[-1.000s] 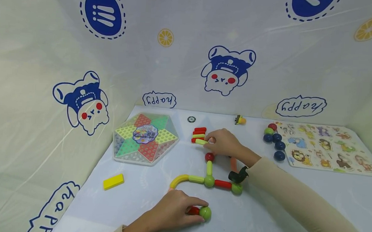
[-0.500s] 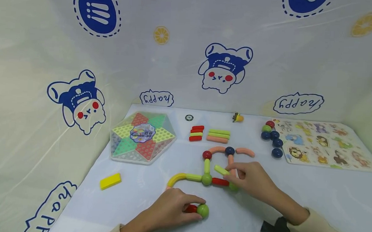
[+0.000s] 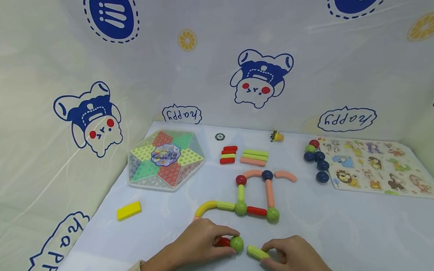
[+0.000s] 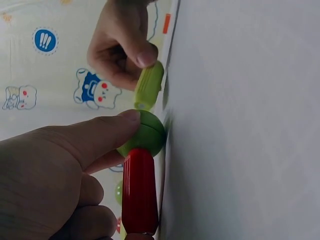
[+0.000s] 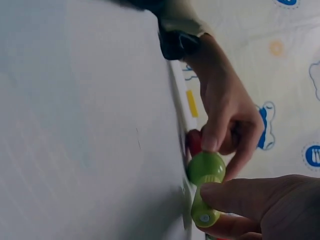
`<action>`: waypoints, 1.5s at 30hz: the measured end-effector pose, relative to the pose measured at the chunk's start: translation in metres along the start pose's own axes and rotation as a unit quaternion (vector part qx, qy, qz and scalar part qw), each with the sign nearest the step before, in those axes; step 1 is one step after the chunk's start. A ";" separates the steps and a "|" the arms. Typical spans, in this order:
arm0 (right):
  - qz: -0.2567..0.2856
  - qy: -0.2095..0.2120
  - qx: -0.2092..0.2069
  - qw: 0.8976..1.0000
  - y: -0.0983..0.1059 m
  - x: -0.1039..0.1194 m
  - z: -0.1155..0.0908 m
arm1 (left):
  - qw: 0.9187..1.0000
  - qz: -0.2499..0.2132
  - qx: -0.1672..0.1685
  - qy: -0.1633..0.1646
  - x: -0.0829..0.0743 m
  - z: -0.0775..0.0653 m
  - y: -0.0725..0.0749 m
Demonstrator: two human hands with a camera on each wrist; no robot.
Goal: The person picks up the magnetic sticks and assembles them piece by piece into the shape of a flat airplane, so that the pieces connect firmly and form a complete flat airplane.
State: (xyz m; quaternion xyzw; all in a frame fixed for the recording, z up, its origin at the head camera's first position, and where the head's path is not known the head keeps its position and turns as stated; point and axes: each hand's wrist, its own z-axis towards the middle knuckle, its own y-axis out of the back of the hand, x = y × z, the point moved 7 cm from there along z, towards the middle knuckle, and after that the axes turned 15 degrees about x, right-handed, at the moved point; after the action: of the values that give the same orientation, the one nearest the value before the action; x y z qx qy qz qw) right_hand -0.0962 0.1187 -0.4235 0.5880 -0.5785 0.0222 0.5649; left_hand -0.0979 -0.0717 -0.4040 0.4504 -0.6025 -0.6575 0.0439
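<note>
From my distance I see the left hand (image 3: 205, 239) pinching the green ball (image 3: 236, 244), red rod (image 3: 222, 242) against it. The right hand (image 3: 297, 256) pinches the lime rod (image 3: 257, 252), slanted just beside the ball; I think a crooked push could twist the ball loose.

Rod (image 3: 258, 252) right of ball (image 3: 236, 244), linked pieces (image 3: 256, 211) behind

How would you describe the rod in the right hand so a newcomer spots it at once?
On the near part of the white table, find the right hand. Its fingers pinch a short lime rod, one end facing the green ball in the left hand. Unlike the other lime rods, this one is held.
</note>
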 end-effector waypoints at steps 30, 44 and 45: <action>0.109 0.201 0.000 0.974 -0.033 0.027 0.008 | 1.000 -0.005 0.000 -0.009 -0.001 -0.001 0.001; 0.077 0.199 -0.035 0.976 -0.035 0.038 0.013 | 1.000 -0.019 0.003 -0.005 -0.001 -0.001 0.002; 0.078 0.196 -0.035 0.977 -0.035 0.038 0.014 | 1.000 -0.020 0.004 -0.004 -0.001 -0.001 0.002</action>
State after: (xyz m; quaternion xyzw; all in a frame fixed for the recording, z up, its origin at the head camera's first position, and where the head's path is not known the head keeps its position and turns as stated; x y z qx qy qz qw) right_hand -0.0679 0.0738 -0.4250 0.5049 -0.5010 0.1606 0.6843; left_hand -0.0977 -0.0719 -0.4014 0.4594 -0.5959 -0.6581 0.0265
